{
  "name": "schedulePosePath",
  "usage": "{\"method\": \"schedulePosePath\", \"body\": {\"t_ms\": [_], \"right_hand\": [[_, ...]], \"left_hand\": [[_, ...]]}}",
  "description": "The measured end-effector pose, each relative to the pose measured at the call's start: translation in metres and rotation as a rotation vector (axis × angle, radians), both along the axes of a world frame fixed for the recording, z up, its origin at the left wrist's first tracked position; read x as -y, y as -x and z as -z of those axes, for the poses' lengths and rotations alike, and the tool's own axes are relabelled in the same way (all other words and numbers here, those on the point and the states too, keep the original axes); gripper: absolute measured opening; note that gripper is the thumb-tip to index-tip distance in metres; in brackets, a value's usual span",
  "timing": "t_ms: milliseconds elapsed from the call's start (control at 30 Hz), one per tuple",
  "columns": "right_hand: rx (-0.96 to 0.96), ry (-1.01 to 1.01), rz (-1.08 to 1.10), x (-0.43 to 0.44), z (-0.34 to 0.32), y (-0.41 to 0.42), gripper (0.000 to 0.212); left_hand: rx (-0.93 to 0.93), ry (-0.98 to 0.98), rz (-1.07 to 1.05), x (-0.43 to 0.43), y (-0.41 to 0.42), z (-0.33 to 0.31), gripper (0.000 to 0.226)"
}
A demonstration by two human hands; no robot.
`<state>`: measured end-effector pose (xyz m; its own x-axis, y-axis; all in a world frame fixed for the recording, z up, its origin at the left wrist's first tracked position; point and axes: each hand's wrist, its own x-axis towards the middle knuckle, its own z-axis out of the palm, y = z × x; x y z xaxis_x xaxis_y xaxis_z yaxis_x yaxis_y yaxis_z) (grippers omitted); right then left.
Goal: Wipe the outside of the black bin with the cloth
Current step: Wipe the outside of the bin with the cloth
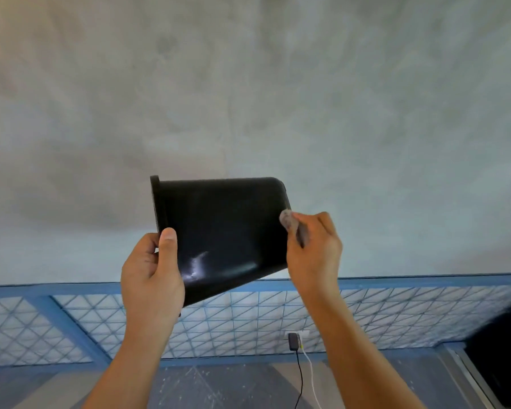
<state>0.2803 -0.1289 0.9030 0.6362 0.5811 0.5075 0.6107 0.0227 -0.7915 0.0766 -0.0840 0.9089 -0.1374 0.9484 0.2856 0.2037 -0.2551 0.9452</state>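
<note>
In the middle of the view, held up off any surface, is the black bin (224, 228). It is turned on its side, with its rimmed mouth to the left and its rounded base to the right. The glossy outer wall faces the camera, and a pale smear shows on its lower part.

At the bin's mouth end, the left hand (151, 278) grips the rim. Its thumb (168, 246) lies flat on the outer wall, pointing up, and the other fingers curl round behind the rim.

At the bin's base end, the right hand (316, 252) has its fingers curled together, pinching a small wad of grey cloth (288, 221). The cloth touches the right edge of the bin.

Behind the bin, and all above it, is a mottled grey wall (248, 84). Below the bin, a blue-framed band of criss-cross panels (396, 308) runs the full width of the view. Lower still, below the bin's base end, a black adapter (293, 341) sits in a wall socket. A black cable (300, 376) and a white cable (311, 376) hang down from the socket. Far below and to the right of the bin, a dark shape (502, 355) fills the corner; what it is cannot be told.
</note>
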Motion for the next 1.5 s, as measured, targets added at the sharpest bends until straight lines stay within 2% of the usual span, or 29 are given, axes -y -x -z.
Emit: {"method": "schedulePosePath", "body": {"t_ms": [67,133,200,233,267,333,400,467,600,667,733,800,833,933,1000,1100,1200,1300,1433,1500], "right_hand": [[0.019,-0.01,0.002,-0.012,-0.006,0.023,0.014],[0.196,-0.038,-0.158,-0.021,-0.007,0.081,0.016],[0.307,-0.027,-0.313,-0.016,-0.004,0.122,0.02],[0.337,-0.039,-0.296,-0.016,-0.004,0.12,0.022],[0.314,-0.039,-0.23,-0.019,-0.004,0.104,0.022],[0.12,0.019,-0.034,-0.023,-0.005,0.061,0.013],[0.007,0.032,0.05,-0.025,-0.006,0.04,0.009],[0.068,-0.02,-0.022,-0.029,-0.012,0.07,0.011],[0.328,-0.113,-0.365,-0.025,-0.017,0.166,0.021],[0.326,-0.119,-0.302,-0.03,-0.013,0.147,0.023],[0.216,-0.064,-0.102,-0.033,-0.006,0.098,0.015],[0.17,-0.069,-0.009,-0.027,-0.004,0.063,0.012],[0.193,-0.087,-0.03,-0.026,-0.004,0.065,0.014],[0.375,-0.171,-0.278,-0.022,-0.01,0.112,0.017],[0.437,-0.181,-0.33,-0.034,-0.019,0.128,0.019],[0.353,-0.157,-0.214,-0.059,-0.035,0.131,0.023],[0.357,-0.151,-0.213,-0.063,-0.041,0.153,0.027],[0.413,-0.161,-0.13,-0.062,-0.031,0.13,0.033],[0.241,-0.048,0.18,-0.062,-0.004,0.06,0.032],[0.283,-0.108,0.15,-0.063,-0.01,0.09,0.031]], "left_hand": [[-0.067,-0.05,-0.008,0.006,-0.001,0.002,0.041],[-0.116,-0.082,-0.018,0.009,-0.004,0.003,0.04],[-0.088,-0.072,-0.032,0.008,0.003,0.003,0.04],[-0.072,-0.061,-0.029,0.007,0.011,0.003,0.041],[-0.075,-0.056,-0.019,0.006,0.02,0.002,0.042],[-0.11,-0.07,0.005,0.007,0.036,-0.001,0.042],[-0.117,-0.094,0.023,0.007,0.048,0.0,0.038],[-0.115,-0.106,0.041,0.005,0.049,0.003,0.041],[-0.067,-0.073,0.025,0.002,0.054,0.008,0.038],[-0.037,-0.065,0.025,-0.001,0.066,0.007,0.039],[-0.076,-0.085,0.075,-0.004,0.08,0.006,0.039],[-0.125,-0.106,0.13,-0.007,0.089,0.007,0.038],[-0.136,-0.109,0.15,-0.008,0.091,0.007,0.039],[-0.155,-0.123,0.204,-0.006,0.088,0.006,0.038],[-0.164,-0.158,0.223,0.0,0.084,0.006,0.037],[-0.235,-0.205,0.19,0.005,0.081,0.017,0.041],[-0.279,-0.222,0.126,0.006,0.075,0.023,0.033],[-0.206,-0.224,0.089,0.011,0.077,0.024,0.033],[-0.121,-0.202,0.137,0.015,0.087,0.021,0.032],[-0.147,-0.167,0.171,0.012,0.08,0.023,0.033]]}}
